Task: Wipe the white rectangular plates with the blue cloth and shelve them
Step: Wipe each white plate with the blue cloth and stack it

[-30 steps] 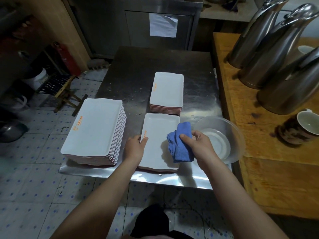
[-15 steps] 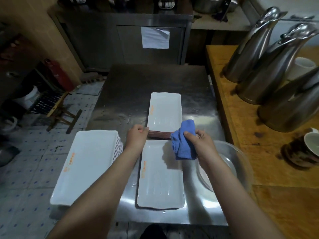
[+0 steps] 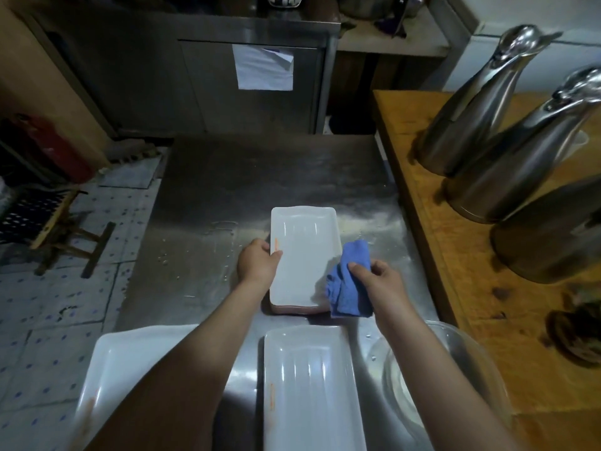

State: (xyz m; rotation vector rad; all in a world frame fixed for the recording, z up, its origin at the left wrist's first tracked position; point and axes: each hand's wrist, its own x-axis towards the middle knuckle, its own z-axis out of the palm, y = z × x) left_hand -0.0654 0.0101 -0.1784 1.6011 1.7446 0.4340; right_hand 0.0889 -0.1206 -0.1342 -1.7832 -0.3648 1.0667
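At frame centre, your left hand (image 3: pixel 258 263) gripped the edge of the plate stack (image 3: pixel 304 252) and your right hand (image 3: pixel 379 278) clutched the blue cloth (image 3: pixel 349 288), wiping seemingly midway, nothing yet shelved.

Left hand (image 3: pixel 258 265) and right hand (image 3: pixel 379 278) with blue cloth (image 3: pixel 349 288) now off near plate (image 3: pixel 309 385), at far stack (image 3: pixel 302 249).
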